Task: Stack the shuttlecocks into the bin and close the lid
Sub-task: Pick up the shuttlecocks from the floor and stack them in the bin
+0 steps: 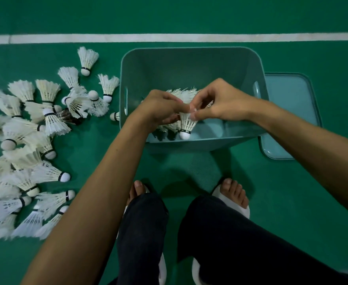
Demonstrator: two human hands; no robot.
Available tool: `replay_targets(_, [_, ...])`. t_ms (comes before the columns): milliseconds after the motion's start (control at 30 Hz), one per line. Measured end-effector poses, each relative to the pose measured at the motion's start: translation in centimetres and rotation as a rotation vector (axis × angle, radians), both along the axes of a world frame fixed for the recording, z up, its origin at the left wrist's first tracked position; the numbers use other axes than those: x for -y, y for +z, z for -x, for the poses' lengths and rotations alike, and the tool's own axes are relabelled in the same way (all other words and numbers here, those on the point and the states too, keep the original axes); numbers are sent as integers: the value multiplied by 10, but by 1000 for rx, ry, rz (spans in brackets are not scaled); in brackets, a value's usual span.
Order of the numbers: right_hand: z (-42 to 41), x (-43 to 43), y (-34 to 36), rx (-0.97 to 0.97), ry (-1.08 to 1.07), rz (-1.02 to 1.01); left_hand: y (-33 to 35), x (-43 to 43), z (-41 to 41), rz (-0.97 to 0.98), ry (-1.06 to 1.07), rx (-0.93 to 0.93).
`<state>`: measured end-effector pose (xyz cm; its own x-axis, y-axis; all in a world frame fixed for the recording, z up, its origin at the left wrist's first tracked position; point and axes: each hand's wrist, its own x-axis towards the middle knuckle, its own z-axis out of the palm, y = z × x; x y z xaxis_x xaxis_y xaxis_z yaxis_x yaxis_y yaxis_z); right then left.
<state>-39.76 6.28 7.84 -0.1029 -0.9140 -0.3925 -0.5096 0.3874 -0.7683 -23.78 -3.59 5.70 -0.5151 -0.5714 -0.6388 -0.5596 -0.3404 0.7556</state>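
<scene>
Teal plastic bin [189, 64] stood open on the green court floor [292, 192], with the lid [290, 112] lying flat just beside it at the bin's 3 o'clock. Both hands met above the bin interior. The right hand [220, 101] pinched the feather rim of one shuttlecock [186, 123] between thumb and forefinger, with the remaining fingers loosely curled. The left hand [160, 108] had its fingers curled against the same shuttlecock from 9 o'clock. The shuttlecock hung cork-down near the bin's 6 o'clock wall. More feathers [181, 93] showed behind the hands; whether they were gripped could not be determined. Loose shuttlecocks [53, 124] lay scattered at the bin's 9 o'clock.
</scene>
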Motion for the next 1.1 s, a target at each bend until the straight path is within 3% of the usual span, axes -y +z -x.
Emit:
replay_targets(200, [-1,-2,-11,-36,-78,-175,-5,-4,-2,-15,4,12])
replay_targets(333, [16,1,-28,-285,-450,-340,-11,4,-10,501,-108,372])
replay_targets(400, [20,3,-38,-241,-608,-429,-12,9,-10,587,-224,538])
replay_targets(500, [16,12,-54,-43,-737,-538,-16,14,-2,472,-384,646])
replay_targets(733, [-10,48,-82,323,-856,-633,-27,23,4,168,-459,531])
replay_targets(967, [1,53,-90,390,-908,-555,-29,23,0,87,-408,478])
replay_targets(1100, [0,52,-91,289,-847,-559,-30,21,1,153,-403,492])
